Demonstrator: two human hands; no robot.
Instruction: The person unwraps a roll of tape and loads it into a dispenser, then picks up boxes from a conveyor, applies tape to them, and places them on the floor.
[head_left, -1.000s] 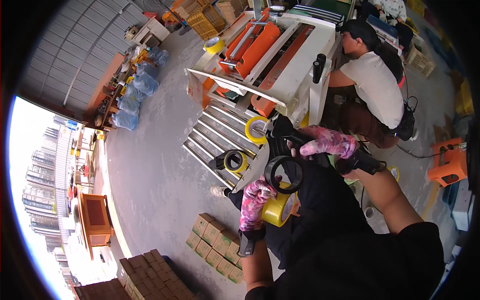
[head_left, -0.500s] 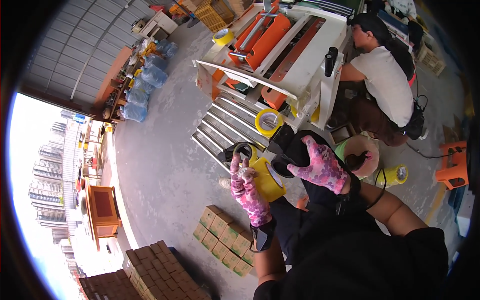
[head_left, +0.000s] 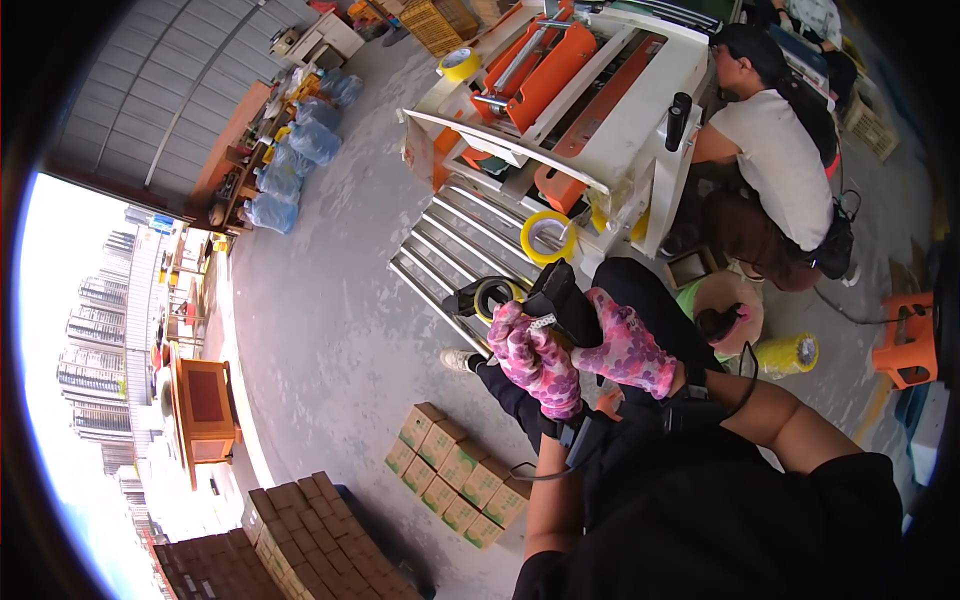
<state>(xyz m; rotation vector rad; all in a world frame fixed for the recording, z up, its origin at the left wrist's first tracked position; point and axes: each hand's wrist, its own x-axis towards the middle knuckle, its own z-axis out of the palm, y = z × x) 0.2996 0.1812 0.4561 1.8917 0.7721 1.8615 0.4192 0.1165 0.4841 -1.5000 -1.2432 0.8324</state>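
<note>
My left hand (head_left: 538,362), in a pink floral glove, is closed with its fingers curled in front of me; what lies inside it is hidden. Beside it, my right hand (head_left: 626,348), gloved alike, grips a black angular tool (head_left: 566,302) whose exact kind I cannot make out. A small white toothed-looking strip shows between the hands. Just beyond the left hand is a yellow tape roll (head_left: 512,290) with a black ring-shaped part in front. Farther off, another yellow tape roll (head_left: 548,238) rests by the end of the metal roller conveyor (head_left: 455,240).
A white and orange machine (head_left: 560,100) stands ahead, with a tape roll (head_left: 460,65) on it. A co-worker (head_left: 775,160) crouches at its right. Wrapped yellow rolls (head_left: 787,353) and an orange stool (head_left: 905,340) lie to the right. Stacked cartons (head_left: 455,475) are at lower left.
The large yellow tape roll by my left hand has gone out of sight. My left hand has moved right and curled, coming close to the right hand, which has shifted slightly left.
</note>
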